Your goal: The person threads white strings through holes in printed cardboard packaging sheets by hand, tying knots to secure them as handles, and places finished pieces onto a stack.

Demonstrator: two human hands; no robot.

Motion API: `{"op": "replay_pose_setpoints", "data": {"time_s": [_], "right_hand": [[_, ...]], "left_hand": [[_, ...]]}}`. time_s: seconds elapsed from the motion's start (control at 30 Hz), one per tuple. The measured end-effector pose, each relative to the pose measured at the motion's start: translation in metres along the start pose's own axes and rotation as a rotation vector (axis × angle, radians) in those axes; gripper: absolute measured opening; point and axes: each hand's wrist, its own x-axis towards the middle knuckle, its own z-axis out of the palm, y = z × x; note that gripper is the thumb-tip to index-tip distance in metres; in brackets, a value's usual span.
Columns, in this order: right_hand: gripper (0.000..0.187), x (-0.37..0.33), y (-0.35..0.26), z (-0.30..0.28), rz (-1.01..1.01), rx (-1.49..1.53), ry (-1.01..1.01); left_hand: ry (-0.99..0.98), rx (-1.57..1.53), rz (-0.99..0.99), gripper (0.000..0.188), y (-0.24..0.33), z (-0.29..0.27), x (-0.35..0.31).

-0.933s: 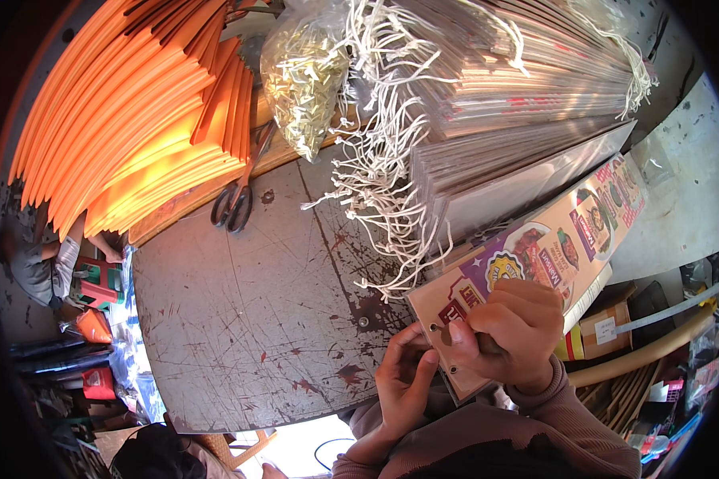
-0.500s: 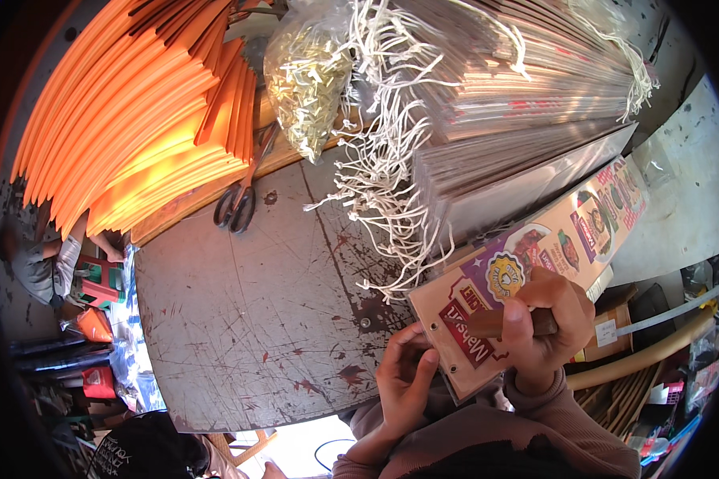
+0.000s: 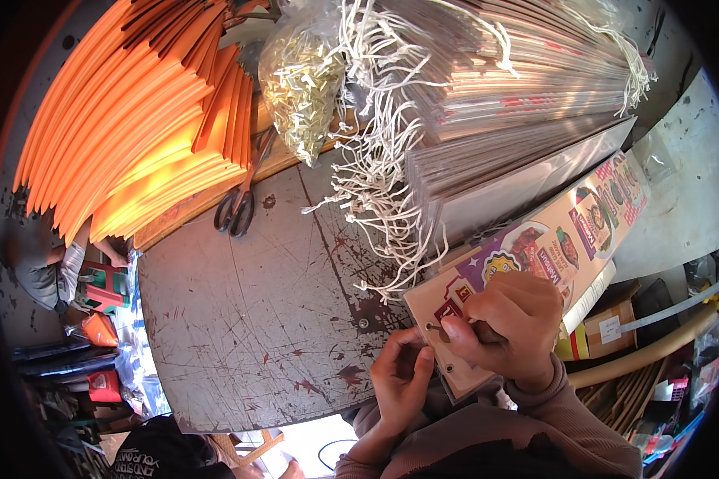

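A long printed cardboard panel (image 3: 591, 227) with food pictures lies slanted at the table's near right edge. My left hand (image 3: 401, 375) is closed at its left end, fingers curled by the edge and thumb near the corner. My right hand (image 3: 515, 323) is closed round a brown-handled pointed tool, mostly hidden by the fingers. Its thin tip (image 3: 436, 328) meets the panel at the upper of two holes by the left end. The lower eyelet (image 3: 449, 368) shows uncovered. Beyond the panel stands a stack of plastic-covered panels (image 3: 503, 172), with knotted white cords (image 3: 383, 191) hanging from their left ends.
Black-handled scissors (image 3: 236, 211) lie on the scratched grey table (image 3: 256, 327). Farther back are a clear bag of small gold-coloured pieces (image 3: 302, 96) and a fanned stack of orange folders (image 3: 120, 120). A person (image 3: 40, 267) sits at far left; cartons (image 3: 611, 327) stand at right.
My right hand has moved left and tilted over, bringing the tool's tip to the upper hole. My left hand stays at the panel's end, shifted only slightly.
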Motion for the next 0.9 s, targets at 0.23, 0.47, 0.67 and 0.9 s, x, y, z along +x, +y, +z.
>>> {"op": "replay_pose_setpoints", "data": {"time_s": [0.23, 0.47, 0.67, 0.9], "right_hand": [[0.023, 0.003, 0.0, 0.01, 0.019, -0.01, 0.019], [0.02, -0.005, 0.002, 0.009, -0.118, -0.056, -0.088], [0.03, -0.046, -0.011, -0.017, 0.113, 0.142, 0.575], [0.036, -0.064, -0.025, -0.004, -0.113, 0.12, 0.208]], "left_hand": [[0.06, 0.106, 0.03, 0.02, -0.004, 0.005, 0.004], [0.058, 0.123, 0.065, 0.04, -0.005, 0.004, 0.006], [0.296, 0.183, 0.438, 0.054, -0.005, -0.005, -0.011], [-0.349, 0.904, 0.779, 0.046, 0.041, -0.018, -0.015]]}}
